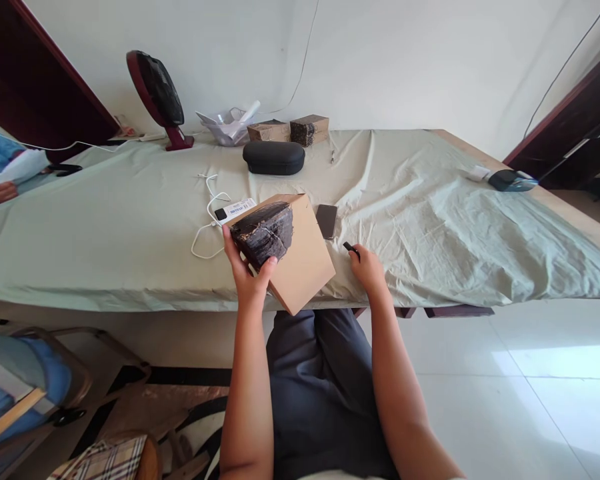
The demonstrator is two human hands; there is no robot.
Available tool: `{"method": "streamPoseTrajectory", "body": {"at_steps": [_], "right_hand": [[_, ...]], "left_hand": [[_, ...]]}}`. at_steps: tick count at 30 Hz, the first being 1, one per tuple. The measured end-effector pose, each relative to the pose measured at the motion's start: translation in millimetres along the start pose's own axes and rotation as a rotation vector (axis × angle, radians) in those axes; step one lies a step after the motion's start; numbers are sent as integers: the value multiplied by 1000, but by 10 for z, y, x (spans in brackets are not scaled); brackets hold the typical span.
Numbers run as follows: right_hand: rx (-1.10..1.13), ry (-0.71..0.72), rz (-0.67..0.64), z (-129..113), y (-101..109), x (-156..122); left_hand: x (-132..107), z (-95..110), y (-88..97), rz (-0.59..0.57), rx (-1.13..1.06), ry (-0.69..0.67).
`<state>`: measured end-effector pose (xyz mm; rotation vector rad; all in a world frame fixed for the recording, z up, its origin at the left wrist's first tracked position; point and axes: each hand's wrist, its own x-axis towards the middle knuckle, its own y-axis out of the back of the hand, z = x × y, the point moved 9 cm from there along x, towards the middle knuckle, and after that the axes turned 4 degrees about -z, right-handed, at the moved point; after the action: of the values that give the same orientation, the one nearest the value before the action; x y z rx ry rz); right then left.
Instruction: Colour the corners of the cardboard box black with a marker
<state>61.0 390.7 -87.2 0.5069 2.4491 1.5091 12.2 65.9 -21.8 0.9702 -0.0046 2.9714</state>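
Note:
My left hand (250, 277) grips a tan cardboard box (307, 257) by its left corner, with the thumb on the front face. The box is tilted above the table's near edge. A rough black patch (270, 233) covers its corner and spreads over several faces. To the right of the box, my right hand (369, 268) is closed around a short black pen-like stick (351, 248), whose tip points up and left, apart from the box. A dark phone (327, 221) lies on the cloth just behind the box.
A white cable (200, 243) and a power strip (236, 208) lie left of the box. Farther back are a black case (274, 158), two cardboard boxes (309, 128), a plastic basket (225, 128) and a fan (160, 93). Another person's hand (0, 193) holds paper at far left.

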Motion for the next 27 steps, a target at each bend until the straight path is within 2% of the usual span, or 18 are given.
{"method": "streamPoseTrajectory", "body": {"at_steps": [8, 15, 21, 25, 27], "right_hand": [[-252, 36, -132, -153, -62, 286], [-375, 75, -187, -197, -29, 333], [-459, -11, -197, -113, 226, 394], [-484, 66, -250, -62, 374, 422], [-437, 148, -259, -92, 362, 368]], "left_hand": [[-1, -10, -25, 5, -6, 5], [8, -8, -3, 13, 64, 19], [14, -4, -18, 17, 32, 25], [8, -46, -26, 11, -48, 59], [4, -64, -24, 8, -79, 79]]}}
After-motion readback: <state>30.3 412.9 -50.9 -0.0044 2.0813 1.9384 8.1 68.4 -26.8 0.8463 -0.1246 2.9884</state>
